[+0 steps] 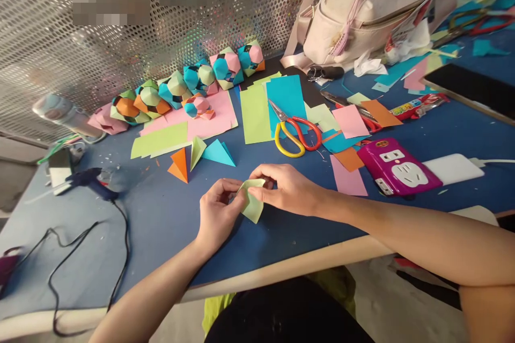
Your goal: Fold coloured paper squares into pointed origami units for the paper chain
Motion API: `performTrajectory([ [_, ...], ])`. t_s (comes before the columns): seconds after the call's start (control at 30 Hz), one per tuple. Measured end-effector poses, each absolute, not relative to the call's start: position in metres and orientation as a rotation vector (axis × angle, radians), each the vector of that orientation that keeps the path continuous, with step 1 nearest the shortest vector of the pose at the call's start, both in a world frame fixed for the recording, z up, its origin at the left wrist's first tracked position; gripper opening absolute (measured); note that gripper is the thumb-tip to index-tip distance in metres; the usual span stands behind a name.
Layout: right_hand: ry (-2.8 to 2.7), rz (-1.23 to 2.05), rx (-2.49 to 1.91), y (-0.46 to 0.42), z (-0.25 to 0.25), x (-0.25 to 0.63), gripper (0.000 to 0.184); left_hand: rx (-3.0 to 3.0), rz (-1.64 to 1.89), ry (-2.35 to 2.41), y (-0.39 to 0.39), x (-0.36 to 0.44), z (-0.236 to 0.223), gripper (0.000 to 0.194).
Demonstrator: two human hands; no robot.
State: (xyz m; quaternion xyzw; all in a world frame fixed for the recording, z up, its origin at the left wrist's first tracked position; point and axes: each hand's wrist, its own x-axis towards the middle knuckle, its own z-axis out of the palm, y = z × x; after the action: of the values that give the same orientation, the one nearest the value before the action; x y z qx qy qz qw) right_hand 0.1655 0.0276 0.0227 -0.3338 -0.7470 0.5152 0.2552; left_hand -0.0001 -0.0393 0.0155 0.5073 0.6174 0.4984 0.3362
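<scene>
Between my two hands, just above the blue table (169, 241), is a small pale green sheet of paper (254, 208). My left hand (220, 209) pinches its left edge between thumb and fingers. On the opposite side, my right hand (284, 190) grips the upper right edge, thumb on the near face. The sheet looks bent; whether it has a crease I cannot tell. Beyond my left hand stand folded paper pieces: one orange (179, 166), one light green (197, 151) and a blue one (219, 152). Scissors (292, 128) with red and yellow handles lie past my right hand.
Several folded paper balls (177, 88) line the perforated metal panel (241, 0). A glue gun (92, 181) with a trailing cord lies left. Stacked paper sheets (255, 112), a purple power socket (398, 166), a phone (475, 91) and a pale backpack (362, 10) occupy the back and right.
</scene>
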Motion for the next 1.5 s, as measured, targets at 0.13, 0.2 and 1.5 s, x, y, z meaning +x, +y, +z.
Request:
performTrajectory([
  [0.13, -2.133, 1.178, -0.814, 0.024, 0.016, 0.164, 0.007, 1.24, 1.295, 1.607, -0.037, 0.001, 0.015, 0.013],
  [0.2, -2.174, 1.046, -0.783, 0.024, 0.011, 0.164, 0.008, 1.237, 1.254, 1.622, -0.037, 0.001, 0.013, 0.013],
  [1.5, -2.173, 0.579, -0.409, 0.031, -0.005, 0.163, 0.021, 0.71, 1.316, 1.415, -0.035, 0.005, 0.013, 0.023],
])
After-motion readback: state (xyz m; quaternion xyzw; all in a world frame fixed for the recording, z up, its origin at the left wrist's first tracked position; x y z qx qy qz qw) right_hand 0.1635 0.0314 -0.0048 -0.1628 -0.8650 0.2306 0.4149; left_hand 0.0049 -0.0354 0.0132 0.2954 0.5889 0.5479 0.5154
